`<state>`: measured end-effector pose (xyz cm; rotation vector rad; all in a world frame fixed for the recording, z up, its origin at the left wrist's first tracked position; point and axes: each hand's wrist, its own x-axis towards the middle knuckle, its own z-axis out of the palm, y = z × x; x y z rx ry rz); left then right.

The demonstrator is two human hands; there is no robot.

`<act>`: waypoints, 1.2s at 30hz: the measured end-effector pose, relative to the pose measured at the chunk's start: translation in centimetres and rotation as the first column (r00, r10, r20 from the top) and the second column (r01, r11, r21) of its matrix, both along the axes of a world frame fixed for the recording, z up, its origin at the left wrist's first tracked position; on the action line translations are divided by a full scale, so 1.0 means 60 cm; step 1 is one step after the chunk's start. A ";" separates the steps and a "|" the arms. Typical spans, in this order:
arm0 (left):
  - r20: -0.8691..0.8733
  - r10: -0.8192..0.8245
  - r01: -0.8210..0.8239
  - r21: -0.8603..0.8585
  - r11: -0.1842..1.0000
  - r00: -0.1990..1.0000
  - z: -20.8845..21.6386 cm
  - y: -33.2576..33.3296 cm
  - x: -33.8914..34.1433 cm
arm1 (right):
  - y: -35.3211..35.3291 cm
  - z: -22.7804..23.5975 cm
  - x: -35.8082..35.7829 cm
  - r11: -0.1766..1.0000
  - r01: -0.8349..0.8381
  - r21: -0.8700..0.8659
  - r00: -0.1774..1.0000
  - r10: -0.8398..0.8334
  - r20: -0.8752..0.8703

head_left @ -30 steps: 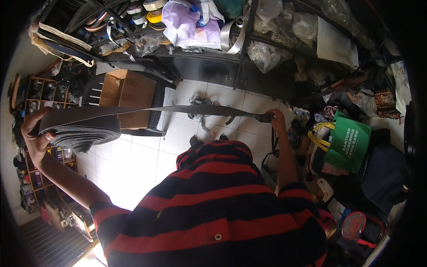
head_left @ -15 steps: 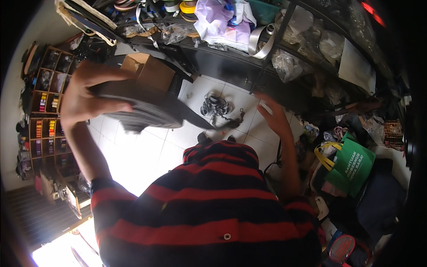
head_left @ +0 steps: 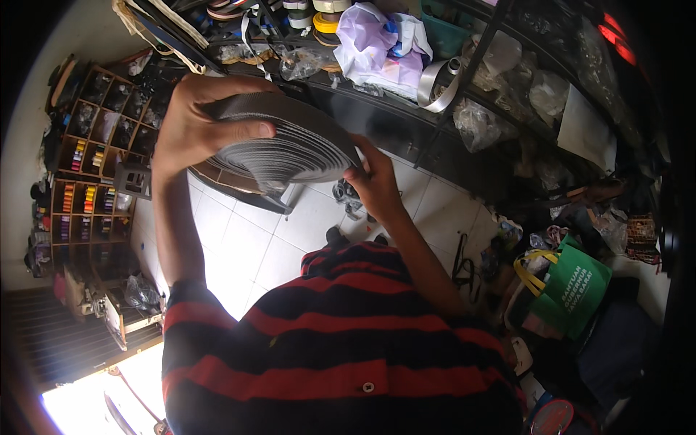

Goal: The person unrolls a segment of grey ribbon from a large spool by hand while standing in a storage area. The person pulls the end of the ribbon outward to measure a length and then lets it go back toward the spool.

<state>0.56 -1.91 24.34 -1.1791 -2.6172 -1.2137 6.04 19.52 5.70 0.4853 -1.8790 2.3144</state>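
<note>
A large, tightly wound roll of grey webbing (head_left: pixel 297 138) is held up in front of me, tilted so its coiled side shows. My left hand (head_left: pixel 194 127) grips its left end, thumb on the near side and fingers over the top. At the right end, my right hand (head_left: pixel 375 181) has its thumb and fingers closed round the edge. Below the roll, a brown and dark curved edge (head_left: pixel 225 181) shows; the roll hides most of it. A heap of dark strap (head_left: pixel 348 194) lies on the tiled floor, partly covered by the roll and my right hand.
Ahead, a black shelf holds ribbon rolls, a crumpled lilac bag (head_left: pixel 373 54) and a silver ribbon roll (head_left: pixel 438 87). On the left stands a wooden thread rack (head_left: pixel 83 185). A green bag (head_left: pixel 569 283) sits among clutter on the right.
The roll has moved right and turned to show more of its coiled side. My right hand, open and apart before, has come left and taken hold of its right end.
</note>
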 end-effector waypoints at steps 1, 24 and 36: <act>-0.006 0.026 -0.026 0.036 0.999 1.000 -0.010 0.001 0.001 | 0.000 -0.009 -0.001 0.999 -0.043 0.005 0.998 0.043 0.048; 0.611 0.109 -0.094 -0.057 0.994 0.784 -0.236 0.080 0.092 | 0.140 0.039 0.006 0.496 -0.734 0.463 0.668 0.406 0.624; 0.582 -0.050 0.269 -0.298 0.916 0.812 -0.208 0.083 0.044 | 0.082 0.005 0.016 0.560 -0.702 0.441 0.712 0.528 0.463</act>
